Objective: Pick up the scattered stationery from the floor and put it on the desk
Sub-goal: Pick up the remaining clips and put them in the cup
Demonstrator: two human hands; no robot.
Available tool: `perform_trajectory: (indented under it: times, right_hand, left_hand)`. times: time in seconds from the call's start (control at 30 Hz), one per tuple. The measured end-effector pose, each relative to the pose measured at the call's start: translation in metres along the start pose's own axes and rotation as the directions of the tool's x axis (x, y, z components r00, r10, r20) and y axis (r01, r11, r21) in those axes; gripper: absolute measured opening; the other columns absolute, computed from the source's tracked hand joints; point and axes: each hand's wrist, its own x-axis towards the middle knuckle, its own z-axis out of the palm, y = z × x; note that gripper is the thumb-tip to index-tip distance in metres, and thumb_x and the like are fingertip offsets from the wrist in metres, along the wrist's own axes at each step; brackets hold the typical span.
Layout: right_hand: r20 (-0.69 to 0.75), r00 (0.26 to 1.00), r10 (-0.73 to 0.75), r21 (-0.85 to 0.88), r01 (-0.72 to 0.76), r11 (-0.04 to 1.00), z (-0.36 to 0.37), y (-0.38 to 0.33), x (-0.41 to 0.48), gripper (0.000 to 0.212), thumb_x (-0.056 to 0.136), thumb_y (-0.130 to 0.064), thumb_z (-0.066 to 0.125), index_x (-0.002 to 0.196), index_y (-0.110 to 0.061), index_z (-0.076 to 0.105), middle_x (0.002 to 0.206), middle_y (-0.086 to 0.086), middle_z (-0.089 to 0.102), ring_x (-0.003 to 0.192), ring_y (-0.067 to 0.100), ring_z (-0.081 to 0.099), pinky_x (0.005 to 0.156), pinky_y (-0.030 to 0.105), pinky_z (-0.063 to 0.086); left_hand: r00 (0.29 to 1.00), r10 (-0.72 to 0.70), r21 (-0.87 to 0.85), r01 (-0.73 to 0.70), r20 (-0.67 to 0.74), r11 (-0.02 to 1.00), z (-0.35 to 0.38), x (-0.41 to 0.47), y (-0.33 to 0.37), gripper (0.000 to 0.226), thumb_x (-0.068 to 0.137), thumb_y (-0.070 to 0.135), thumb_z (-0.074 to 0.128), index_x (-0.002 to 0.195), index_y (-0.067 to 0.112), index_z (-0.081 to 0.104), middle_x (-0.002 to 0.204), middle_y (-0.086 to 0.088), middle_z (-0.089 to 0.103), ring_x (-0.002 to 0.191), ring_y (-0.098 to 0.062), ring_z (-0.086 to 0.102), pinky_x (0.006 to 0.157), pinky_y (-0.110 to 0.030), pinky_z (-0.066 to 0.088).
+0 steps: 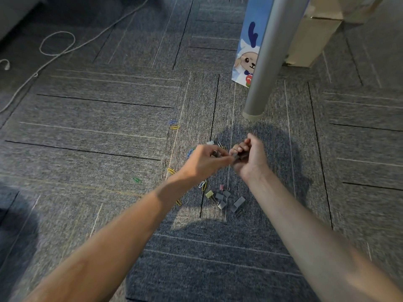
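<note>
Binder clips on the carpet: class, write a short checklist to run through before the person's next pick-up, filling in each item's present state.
1. Right hand grip closed on small dark items: ok.
2. Left hand free to pick: cannot tell, its fingers meet the right hand.
3. Binder clips still on carpet, unobstructed: ok.
4. Coloured paper clips lie scattered apart, needing separate picks: not ok.
5. Desk top in view: not ok, only the desk leg shows.
</note>
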Motion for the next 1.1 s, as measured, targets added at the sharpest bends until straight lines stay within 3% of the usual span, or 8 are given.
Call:
perform_trajectory:
  times: [0.17, 0.37, 0.4, 0.43, 0.47, 0.5, 0.83, 1.1]
  right_hand:
    - [0.075, 0.983, 0.167, -0.029, -0.165, 0.986, -0.011, 0.016, 0.001, 0.03, 0.102, -0.038, 0.041, 0.089, -0.012, 0.05, 0.078, 0.006, 0.054, 0.065, 0.015, 0.052, 0.083, 0.028, 0.05]
    - [0.0, 0.987, 0.163, 0.055, -0.163, 0.985, -0.018, 0.018, 0.002, 0.034, 0.101, -0.028, 0.046, 0.068, -0.017, 0.046, 0.053, -0.004, 0.042, 0.043, 0.008, 0.039, 0.042, 0.018, 0.035]
    - [-0.01, 0.989, 0.15, 0.063, -0.149, 0.987, -0.018, 0.016, 0.002, 0.037, 0.101, -0.027, 0.047, 0.065, -0.017, 0.043, 0.052, -0.005, 0.039, 0.042, 0.008, 0.035, 0.042, 0.018, 0.033]
    - [-0.016, 0.991, 0.136, 0.067, -0.134, 0.989, -0.018, 0.013, 0.002, 0.039, 0.101, -0.026, 0.046, 0.064, -0.018, 0.042, 0.051, -0.005, 0.036, 0.042, 0.008, 0.033, 0.042, 0.018, 0.031]
    - [-0.015, 0.992, 0.122, 0.074, -0.12, 0.99, -0.018, 0.013, 0.004, 0.039, 0.101, -0.027, 0.046, 0.063, -0.018, 0.041, 0.051, -0.006, 0.034, 0.042, 0.008, 0.031, 0.043, 0.019, 0.03]
    - [-0.011, 0.994, 0.108, 0.085, -0.107, 0.991, -0.016, 0.012, 0.003, 0.04, 0.101, -0.027, 0.046, 0.062, -0.018, 0.041, 0.051, -0.006, 0.033, 0.043, 0.008, 0.029, 0.044, 0.019, 0.029]
    - [0.093, 0.994, 0.054, 0.0, -0.054, 0.999, -0.003, 0.013, -0.003, 0.041, 0.101, -0.028, 0.047, 0.062, -0.018, 0.039, 0.053, -0.005, 0.031, 0.045, 0.009, 0.029, 0.05, 0.022, 0.03]
    - [0.033, 0.995, 0.099, 0.044, -0.1, 0.994, -0.01, 0.016, -0.008, 0.032, 0.099, -0.031, 0.052, 0.074, -0.011, 0.049, 0.063, 0.003, 0.052, 0.056, 0.014, 0.053, 0.06, 0.025, 0.054]
  left_hand:
    - [0.999, -0.04, -0.003, 0.04, -0.021, 0.999, 0.003, 0.005, 0.01, 0.018, 0.09, 0.018, 0.061, 0.098, 0.004, 0.067, 0.047, 0.011, 0.057, 0.039, -0.003, 0.037, 0.036, -0.015, 0.028]
    - [0.981, -0.139, -0.049, 0.133, -0.138, 0.99, -0.015, 0.003, 0.003, 0.029, 0.093, 0.03, 0.055, 0.111, 0.009, 0.063, 0.054, 0.004, 0.054, 0.037, -0.015, 0.034, 0.036, -0.023, 0.032]
    - [0.978, -0.164, -0.039, 0.16, -0.13, 0.986, -0.018, -0.001, 0.001, 0.031, 0.092, 0.031, 0.055, 0.112, 0.009, 0.063, 0.06, 0.003, 0.059, 0.039, -0.023, 0.036, 0.039, -0.027, 0.003]
    - [0.977, -0.194, 0.001, 0.195, -0.094, 0.981, -0.019, -0.006, -0.001, 0.03, 0.092, 0.032, 0.055, 0.111, 0.01, 0.063, 0.069, 0.002, 0.063, 0.041, -0.028, 0.038, 0.074, -0.047, 0.049]
    - [0.973, -0.228, 0.051, 0.23, -0.046, 0.972, -0.017, -0.009, -0.006, 0.03, 0.09, 0.033, 0.057, 0.11, 0.012, 0.064, 0.071, 0.004, 0.064, 0.04, -0.024, 0.036, 0.038, -0.023, 0.043]
    - [0.964, -0.267, 0.086, 0.266, 0.0, 0.96, -0.014, -0.011, -0.01, 0.03, 0.088, 0.035, 0.059, 0.109, 0.014, 0.064, 0.065, 0.002, 0.062, 0.039, -0.017, 0.033, 0.035, -0.021, 0.035]
    - [0.946, -0.313, -0.173, 0.324, 0.088, 0.93, -0.006, -0.006, -0.024, 0.019, 0.088, 0.027, 0.064, 0.101, 0.014, 0.066, 0.05, 0.005, 0.044, 0.039, -0.008, 0.03, 0.032, -0.019, 0.024]
    - [0.962, -0.271, -0.165, 0.268, 0.004, 0.949, 0.0, -0.001, -0.01, 0.024, 0.088, 0.03, 0.063, 0.103, 0.011, 0.065, 0.054, 0.004, 0.046, 0.04, -0.006, 0.031, 0.034, -0.019, 0.023]
